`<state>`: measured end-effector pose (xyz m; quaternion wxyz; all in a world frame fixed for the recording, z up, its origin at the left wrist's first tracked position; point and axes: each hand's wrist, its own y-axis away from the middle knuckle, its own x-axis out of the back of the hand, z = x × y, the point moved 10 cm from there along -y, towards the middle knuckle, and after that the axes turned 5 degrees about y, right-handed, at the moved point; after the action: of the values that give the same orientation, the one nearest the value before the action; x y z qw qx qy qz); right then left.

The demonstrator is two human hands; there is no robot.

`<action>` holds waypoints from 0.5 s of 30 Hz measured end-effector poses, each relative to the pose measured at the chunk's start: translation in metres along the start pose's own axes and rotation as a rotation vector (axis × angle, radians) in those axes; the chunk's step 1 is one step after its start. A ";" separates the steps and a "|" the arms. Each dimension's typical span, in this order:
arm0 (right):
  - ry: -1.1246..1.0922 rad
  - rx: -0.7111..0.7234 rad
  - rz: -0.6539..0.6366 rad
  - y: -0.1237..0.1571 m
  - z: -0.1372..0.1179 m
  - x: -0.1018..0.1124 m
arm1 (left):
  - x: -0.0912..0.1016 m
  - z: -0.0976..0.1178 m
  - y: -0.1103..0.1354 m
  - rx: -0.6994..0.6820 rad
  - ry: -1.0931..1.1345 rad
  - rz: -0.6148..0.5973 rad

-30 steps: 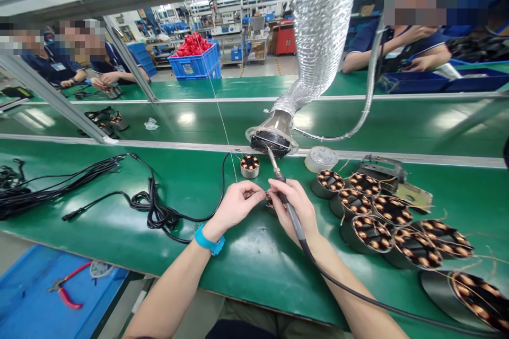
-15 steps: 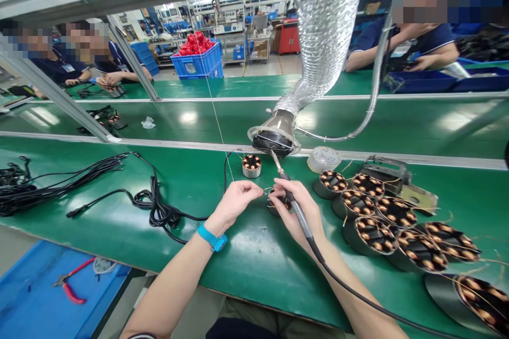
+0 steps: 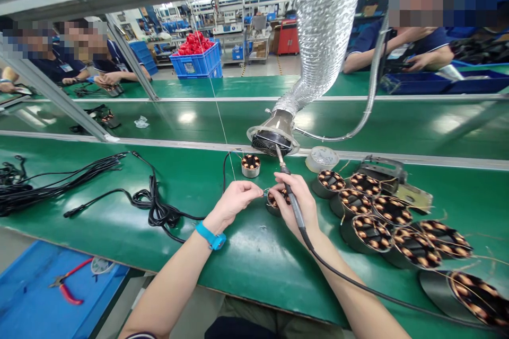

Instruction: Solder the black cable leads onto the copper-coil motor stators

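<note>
Left hand (image 3: 240,198) pinches what looks like fine wire (image 3: 265,193), likely fragile; right hand (image 3: 305,198) grips soldering iron (image 3: 291,193), probably light, rigid; hold by handle (image 3: 296,209).

Copper-and-black stators (image 3: 373,233), grey-and-black soldering iron (image 3: 295,205), turquoise wristband (image 3: 210,235), plain green benchtop (image 3: 246,265)

We hold both bare forearms out in front, slanting inward so that our hands work close together without touching. Our left forearm (image 3: 170,286) rises from the lower left to a nearly straight left wrist (image 3: 214,223). Our left hand (image 3: 234,200) reaches rightward, thumb and forefinger pinched at their tips. Our right forearm (image 3: 353,296) comes up from the lower right. Our right hand (image 3: 301,202) is bent in a pen-like grip, its thumb and fingers angled up and leftward, towards our left fingertips.
</note>
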<state>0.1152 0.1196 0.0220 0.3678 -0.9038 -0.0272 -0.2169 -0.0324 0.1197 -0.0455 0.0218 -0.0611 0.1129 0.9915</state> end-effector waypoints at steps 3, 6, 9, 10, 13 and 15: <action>-0.005 0.020 0.020 0.002 -0.005 0.002 | -0.001 0.005 0.001 -0.034 -0.029 0.006; -0.011 0.000 0.051 0.004 -0.005 0.008 | -0.001 0.004 0.002 -0.029 -0.038 0.008; -0.006 -0.010 0.141 0.010 -0.006 0.025 | -0.001 0.000 0.002 0.009 -0.038 0.006; -0.001 -0.011 0.180 0.014 -0.007 0.033 | -0.001 -0.002 0.001 0.025 -0.035 0.001; -0.018 -0.028 0.251 0.026 -0.005 0.050 | -0.001 -0.006 0.001 0.057 -0.026 -0.011; -0.058 -0.014 0.243 0.032 -0.007 0.054 | -0.001 -0.007 0.001 0.061 -0.027 -0.010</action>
<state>0.1681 0.0855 0.0281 0.3840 -0.9090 0.0734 -0.1447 -0.0308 0.1169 -0.0515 0.0303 -0.0476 0.1425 0.9882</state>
